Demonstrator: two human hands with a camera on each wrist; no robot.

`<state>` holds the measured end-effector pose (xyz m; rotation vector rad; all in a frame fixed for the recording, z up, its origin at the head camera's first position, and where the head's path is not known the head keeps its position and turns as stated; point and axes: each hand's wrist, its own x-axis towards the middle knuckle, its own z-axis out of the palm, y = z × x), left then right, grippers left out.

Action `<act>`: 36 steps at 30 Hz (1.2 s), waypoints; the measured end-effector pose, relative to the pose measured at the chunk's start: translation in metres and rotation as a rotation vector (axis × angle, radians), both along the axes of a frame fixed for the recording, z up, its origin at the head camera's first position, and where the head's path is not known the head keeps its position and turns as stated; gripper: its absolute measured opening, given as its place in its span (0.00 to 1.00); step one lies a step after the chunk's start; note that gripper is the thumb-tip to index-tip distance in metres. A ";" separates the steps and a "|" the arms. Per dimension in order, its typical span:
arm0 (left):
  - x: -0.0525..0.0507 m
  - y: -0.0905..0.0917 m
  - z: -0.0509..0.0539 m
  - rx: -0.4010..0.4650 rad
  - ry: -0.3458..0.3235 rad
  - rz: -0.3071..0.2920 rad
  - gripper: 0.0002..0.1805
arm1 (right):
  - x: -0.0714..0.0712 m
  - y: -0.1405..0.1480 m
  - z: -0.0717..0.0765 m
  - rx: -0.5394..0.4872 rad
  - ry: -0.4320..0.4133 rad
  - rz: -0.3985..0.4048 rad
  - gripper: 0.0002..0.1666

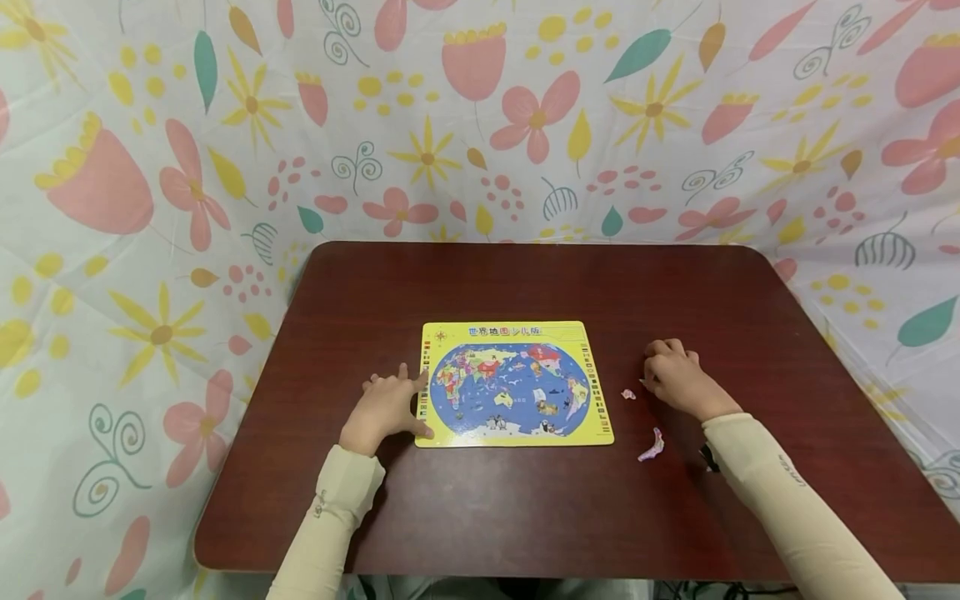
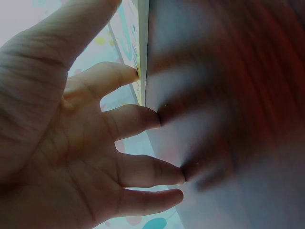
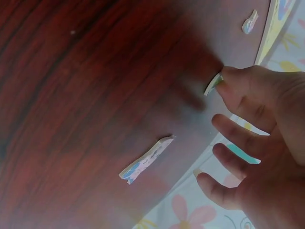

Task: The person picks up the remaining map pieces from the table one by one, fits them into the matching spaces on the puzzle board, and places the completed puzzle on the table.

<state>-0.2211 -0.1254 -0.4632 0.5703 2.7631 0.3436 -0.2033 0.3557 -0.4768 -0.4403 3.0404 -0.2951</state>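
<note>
**Small, thin, pale-edged piece (image 3: 213, 85) right of a yellow-bordered rectangular world-map board (image 1: 514, 387)**

On the red-brown surface (image 1: 525, 508), the left hand (image 1: 385, 408), fingers spread, touches the board's edge; the right hand (image 1: 678, 379) clamps the piece between its fingers. Best brace the board and align the piece before pressing.

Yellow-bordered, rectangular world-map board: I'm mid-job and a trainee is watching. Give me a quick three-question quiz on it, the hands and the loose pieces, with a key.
1. Fill in: In the head view, the left hand is at the ____ edge of the yellow-bordered world-map board.

2. Where is the small, flat, thin piece?
A. Pinched by the right hand
B. Lying on the board
C. Under the left hand

3. True or false: On the dark red-brown table, the long, curved pinkish piece lies nearer the person than the tiny pinkish piece.

Key: 1. left; 2. A; 3. true.
</note>
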 end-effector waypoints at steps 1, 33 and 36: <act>0.000 0.000 0.000 0.001 0.000 0.002 0.55 | 0.000 -0.001 0.000 0.003 -0.007 0.000 0.08; 0.000 -0.002 -0.003 0.040 0.028 -0.003 0.56 | 0.004 0.003 -0.006 -0.073 -0.014 -0.032 0.17; 0.000 -0.002 -0.004 0.041 0.027 0.003 0.55 | 0.005 0.002 -0.005 -0.070 -0.014 -0.032 0.17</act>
